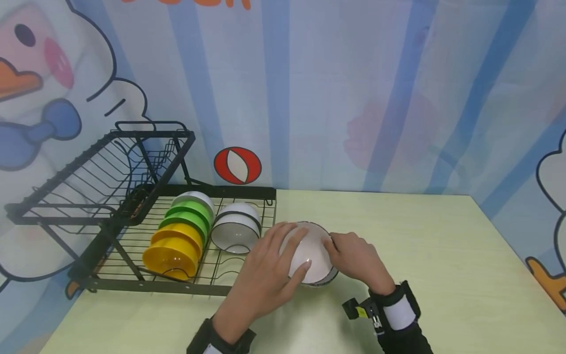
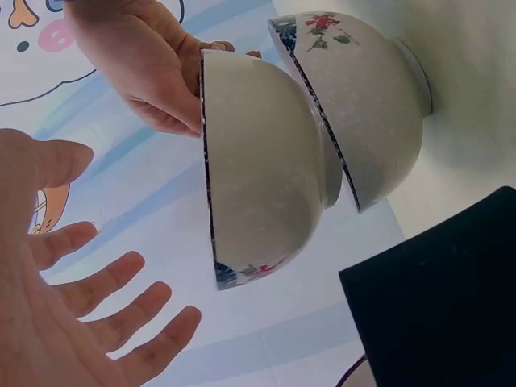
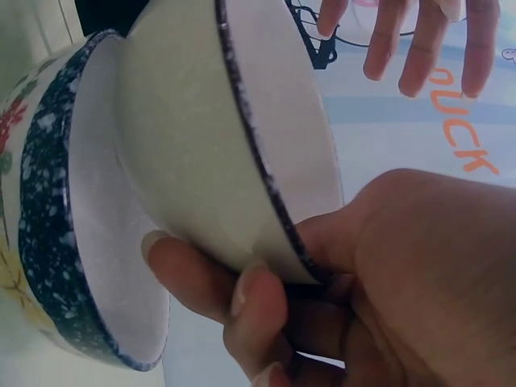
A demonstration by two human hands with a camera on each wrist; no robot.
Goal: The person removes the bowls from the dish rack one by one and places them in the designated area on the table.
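My right hand pinches the rim of a white bowl, thumb inside and fingers underneath. The bowl has a thin dark blue rim and a small flower motif, visible in the left wrist view. Under it, a second bowl with painted flowers and a speckled blue band stands on the table, and the upper bowl's foot overlaps its opening. My left hand hovers on the left side of the upper bowl, fingers spread; the left wrist view shows a gap between its fingertips and that bowl.
A black two-level dish rack stands at the left. On its lower level lean yellow bowls, green bowls and white bowls, tilted in two rows. A printed curtain hangs behind the pale table.
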